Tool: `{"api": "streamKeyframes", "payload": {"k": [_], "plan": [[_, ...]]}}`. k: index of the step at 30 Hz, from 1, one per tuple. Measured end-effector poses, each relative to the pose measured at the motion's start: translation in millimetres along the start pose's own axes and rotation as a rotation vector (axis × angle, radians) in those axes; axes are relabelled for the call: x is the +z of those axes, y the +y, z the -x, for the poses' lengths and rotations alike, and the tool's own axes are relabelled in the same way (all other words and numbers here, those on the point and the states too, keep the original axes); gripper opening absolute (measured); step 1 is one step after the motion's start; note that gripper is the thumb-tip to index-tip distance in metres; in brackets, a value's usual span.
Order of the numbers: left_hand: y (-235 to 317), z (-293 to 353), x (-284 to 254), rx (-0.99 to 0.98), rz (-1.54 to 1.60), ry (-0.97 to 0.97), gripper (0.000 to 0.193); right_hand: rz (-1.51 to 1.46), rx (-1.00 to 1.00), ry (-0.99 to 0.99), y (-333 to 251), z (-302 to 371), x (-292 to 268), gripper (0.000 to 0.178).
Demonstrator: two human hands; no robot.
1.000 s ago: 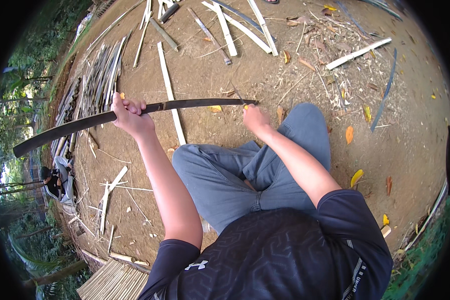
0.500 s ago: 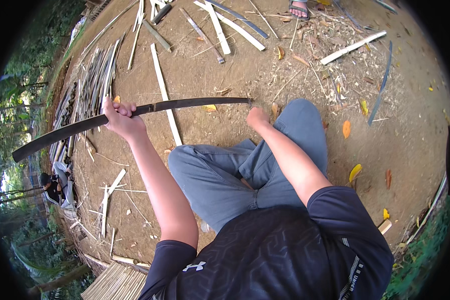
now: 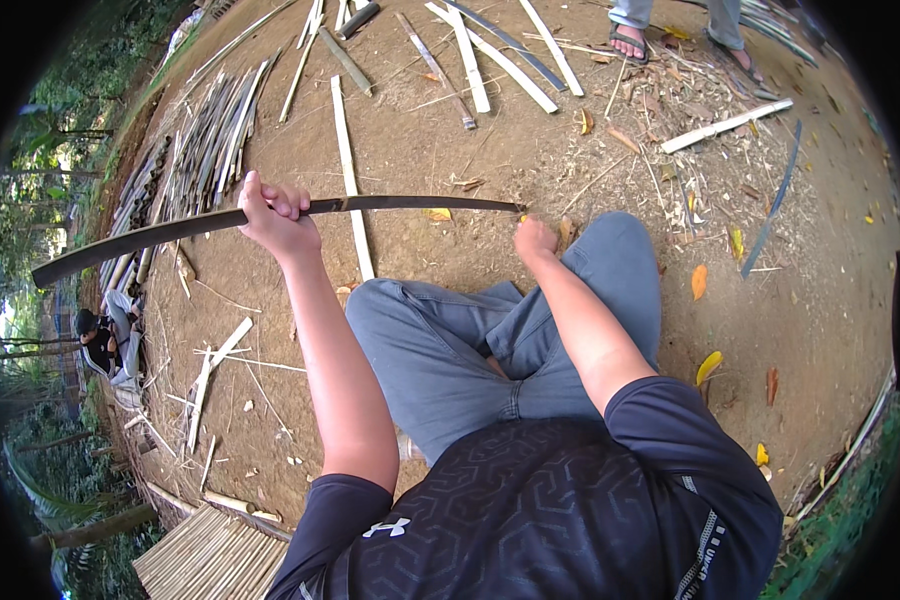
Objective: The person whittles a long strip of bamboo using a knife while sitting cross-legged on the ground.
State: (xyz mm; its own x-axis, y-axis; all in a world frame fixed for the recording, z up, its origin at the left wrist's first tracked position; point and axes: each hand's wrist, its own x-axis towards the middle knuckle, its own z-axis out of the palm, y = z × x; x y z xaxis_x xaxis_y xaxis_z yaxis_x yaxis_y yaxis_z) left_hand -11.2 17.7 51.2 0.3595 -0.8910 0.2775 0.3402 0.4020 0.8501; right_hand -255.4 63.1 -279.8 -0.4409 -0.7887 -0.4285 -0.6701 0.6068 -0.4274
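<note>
A long dark bamboo strip (image 3: 185, 229) stretches across in front of me, slightly bowed, from the far left to above my bent legs. My left hand (image 3: 281, 217) is wrapped round it left of its middle, the thumb raised along the far side. A darker joint ring (image 3: 342, 204) shows just right of that grip. At the strip's thin right end, my right hand (image 3: 536, 238) is closed in a fist beside my knee (image 3: 615, 250). What sits inside that fist is hidden; a small dark bit with a yellow spot shows between it and the strip's tip.
Pale split strips (image 3: 351, 180) and darker ones lie on the dirt ahead. A bundle of thin strips (image 3: 215, 135) is at the left. Another person's sandalled foot (image 3: 628, 42) stands by wood shavings; a second person (image 3: 110, 340) sits far left. A slatted mat (image 3: 215, 560) lies lower left.
My view has shifted, so the ground appears further right. The strip's left end has risen a little with my left hand. More of the standing person's legs and a second foot now show.
</note>
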Motion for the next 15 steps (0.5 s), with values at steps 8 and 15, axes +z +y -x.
{"api": "streamKeyframes", "payload": {"k": [8,15], "plan": [[-1.0,-3.1,-6.4,0.012,0.013,0.078,0.031,0.048,0.049,-0.123,8.9,14.8,-3.4,0.027],[-2.4,-4.0,-10.5,0.013,-0.048,0.051,0.031,0.024,-0.014,-0.132,-0.1,15.6,-1.7,0.029]]}}
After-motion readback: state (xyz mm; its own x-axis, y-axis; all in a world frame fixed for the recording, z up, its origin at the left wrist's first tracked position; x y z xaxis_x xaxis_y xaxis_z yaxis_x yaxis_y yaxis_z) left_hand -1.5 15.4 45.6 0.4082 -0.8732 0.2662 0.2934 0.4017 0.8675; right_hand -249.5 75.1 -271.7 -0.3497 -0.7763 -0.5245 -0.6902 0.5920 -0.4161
